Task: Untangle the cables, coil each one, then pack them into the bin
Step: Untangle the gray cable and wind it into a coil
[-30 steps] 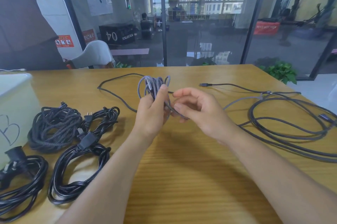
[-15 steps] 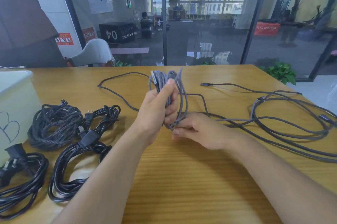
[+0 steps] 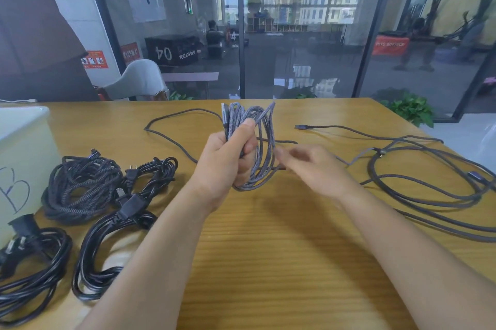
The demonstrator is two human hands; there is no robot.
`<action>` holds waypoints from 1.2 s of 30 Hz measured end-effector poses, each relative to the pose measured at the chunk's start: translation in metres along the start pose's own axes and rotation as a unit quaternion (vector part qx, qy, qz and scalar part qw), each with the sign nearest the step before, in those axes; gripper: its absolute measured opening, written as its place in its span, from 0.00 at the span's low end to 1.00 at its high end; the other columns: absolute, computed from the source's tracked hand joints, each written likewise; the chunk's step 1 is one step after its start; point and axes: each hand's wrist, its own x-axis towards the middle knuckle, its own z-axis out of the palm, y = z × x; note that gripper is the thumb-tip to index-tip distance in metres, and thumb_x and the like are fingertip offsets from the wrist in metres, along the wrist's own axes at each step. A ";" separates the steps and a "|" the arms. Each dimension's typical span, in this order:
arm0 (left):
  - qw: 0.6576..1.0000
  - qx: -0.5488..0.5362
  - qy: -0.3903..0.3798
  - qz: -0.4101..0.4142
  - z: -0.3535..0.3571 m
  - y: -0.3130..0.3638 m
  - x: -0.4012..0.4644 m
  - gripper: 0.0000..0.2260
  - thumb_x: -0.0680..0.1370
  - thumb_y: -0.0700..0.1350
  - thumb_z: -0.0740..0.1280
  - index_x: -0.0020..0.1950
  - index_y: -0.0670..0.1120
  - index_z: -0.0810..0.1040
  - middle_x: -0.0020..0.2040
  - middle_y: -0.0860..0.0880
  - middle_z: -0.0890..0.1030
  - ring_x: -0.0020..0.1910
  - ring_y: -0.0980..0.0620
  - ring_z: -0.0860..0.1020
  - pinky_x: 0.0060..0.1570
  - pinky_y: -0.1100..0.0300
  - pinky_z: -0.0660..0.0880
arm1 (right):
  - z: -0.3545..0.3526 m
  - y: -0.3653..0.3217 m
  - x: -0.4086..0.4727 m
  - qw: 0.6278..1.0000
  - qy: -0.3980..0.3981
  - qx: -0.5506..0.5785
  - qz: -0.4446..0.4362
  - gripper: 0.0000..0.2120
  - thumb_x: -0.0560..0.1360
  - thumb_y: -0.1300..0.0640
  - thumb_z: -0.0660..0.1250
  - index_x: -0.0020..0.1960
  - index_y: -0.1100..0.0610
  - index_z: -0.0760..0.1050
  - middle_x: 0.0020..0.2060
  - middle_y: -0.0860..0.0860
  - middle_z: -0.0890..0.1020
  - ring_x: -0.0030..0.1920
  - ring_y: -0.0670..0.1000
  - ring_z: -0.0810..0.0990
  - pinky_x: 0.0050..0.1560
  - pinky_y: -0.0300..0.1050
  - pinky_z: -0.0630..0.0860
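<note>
Left hand (image 3: 228,160) grips the grey cable coil (image 3: 255,141) above the table (image 3: 268,262); the coil's long axis runs upright, plug end up. Right hand (image 3: 311,168), blurred, sits just beside the coil and nearer the loose cable tail (image 3: 357,159), which trails off to its right; its grip cannot be told.

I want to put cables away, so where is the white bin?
In the head view the white bin sits at the table's far left edge, just left of the black braided coil and behind a black power cord.
</note>
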 end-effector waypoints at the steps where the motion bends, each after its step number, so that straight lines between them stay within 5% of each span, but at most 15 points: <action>1: 1.000 0.007 -0.007 -0.003 -0.001 0.000 0.000 0.20 0.87 0.51 0.58 0.35 0.48 0.65 0.28 0.48 0.58 0.29 0.49 0.51 0.29 0.57 0.50 | -0.001 0.000 0.002 0.998 0.024 0.049 0.020 0.20 0.78 0.35 0.67 0.48 0.50 0.85 0.46 0.48 0.87 0.49 0.47 0.84 0.59 0.53 0.79; 5: 0.997 0.064 -0.038 -0.016 -0.004 -0.002 0.000 0.21 0.87 0.52 0.59 0.34 0.49 0.65 0.28 0.49 0.59 0.28 0.50 0.53 0.28 0.58 0.52 | -0.033 0.002 0.015 0.935 0.187 0.288 0.088 0.02 0.85 0.60 0.64 0.57 0.57 0.75 0.48 0.56 0.86 0.45 0.53 0.87 0.54 0.54 0.84; 8: 0.994 0.092 -0.051 -0.026 -0.003 -0.005 0.000 0.21 0.86 0.53 0.60 0.34 0.49 0.66 0.29 0.47 0.59 0.29 0.49 0.53 0.29 0.57 0.52 | -0.066 0.013 0.020 0.864 0.196 0.438 0.151 0.03 0.87 0.63 0.57 0.57 0.57 0.68 0.38 0.53 0.78 0.24 0.46 0.75 0.33 0.44 0.79; 10: 0.993 0.095 -0.070 -0.027 -0.003 -0.006 0.000 0.21 0.86 0.53 0.60 0.35 0.48 0.65 0.29 0.47 0.58 0.30 0.48 0.52 0.30 0.55 0.51 | -0.078 0.018 0.020 0.880 0.128 0.424 0.171 0.05 0.88 0.60 0.56 0.55 0.56 0.70 0.34 0.50 0.71 0.20 0.44 0.63 0.23 0.38 0.67; 13: 0.989 0.102 -0.104 -0.024 -0.002 -0.006 0.000 0.21 0.85 0.55 0.61 0.35 0.47 0.66 0.29 0.47 0.59 0.28 0.49 0.54 0.28 0.57 0.53 | -0.071 0.016 0.016 0.940 0.068 0.299 0.146 0.11 0.88 0.55 0.57 0.56 0.58 0.77 0.30 0.46 0.69 0.23 0.44 0.61 0.23 0.37 0.62; 19: 0.983 0.130 -0.126 -0.033 0.006 -0.009 -0.002 0.22 0.86 0.53 0.61 0.36 0.43 0.65 0.31 0.46 0.59 0.27 0.50 0.54 0.26 0.61 0.55 | -0.011 -0.015 -0.001 0.941 0.267 0.200 -0.050 0.17 0.89 0.54 0.49 0.48 0.55 0.71 0.43 0.48 0.85 0.41 0.46 0.82 0.45 0.42 0.78; 23: 0.981 0.096 -0.162 -0.032 0.019 -0.010 -0.005 0.24 0.85 0.54 0.61 0.36 0.41 0.61 0.29 0.47 0.58 0.26 0.50 0.53 0.25 0.60 0.53 | 0.012 -0.025 -0.006 0.937 0.223 0.236 -0.130 0.20 0.87 0.46 0.51 0.53 0.59 0.73 0.50 0.52 0.86 0.53 0.52 0.84 0.59 0.50 0.78; 25: 0.977 0.076 -0.194 -0.040 0.024 -0.010 -0.007 0.24 0.83 0.56 0.62 0.36 0.41 0.59 0.28 0.47 0.57 0.26 0.49 0.52 0.26 0.59 0.52 | 0.009 -0.027 -0.007 0.935 0.175 0.275 -0.143 0.21 0.86 0.45 0.51 0.52 0.61 0.74 0.49 0.55 0.87 0.51 0.57 0.84 0.57 0.56 0.78; 28: 0.970 0.056 -0.226 -0.062 0.027 -0.011 -0.008 0.24 0.82 0.56 0.62 0.36 0.44 0.58 0.26 0.48 0.58 0.25 0.50 0.52 0.25 0.57 0.51 | 0.001 -0.028 -0.008 0.928 0.080 0.332 -0.148 0.15 0.85 0.45 0.54 0.46 0.49 0.74 0.48 0.61 0.86 0.48 0.67 0.83 0.53 0.61 0.78; 33: 0.971 0.042 -0.227 -0.067 0.024 -0.011 -0.008 0.23 0.82 0.55 0.61 0.35 0.44 0.57 0.25 0.49 0.58 0.23 0.51 0.53 0.22 0.63 0.56 | -0.005 -0.028 -0.004 0.935 0.020 0.326 -0.139 0.13 0.83 0.48 0.61 0.49 0.58 0.74 0.39 0.54 0.76 0.41 0.51 0.75 0.43 0.40 0.74; 36: 0.973 0.060 -0.219 -0.049 0.022 -0.011 -0.006 0.25 0.82 0.59 0.63 0.34 0.45 0.61 0.25 0.48 0.59 0.23 0.51 0.53 0.23 0.60 0.53 | -0.007 -0.030 -0.004 0.931 -0.029 0.336 -0.142 0.16 0.82 0.49 0.62 0.49 0.61 0.79 0.38 0.53 0.80 0.38 0.49 0.77 0.41 0.38 0.75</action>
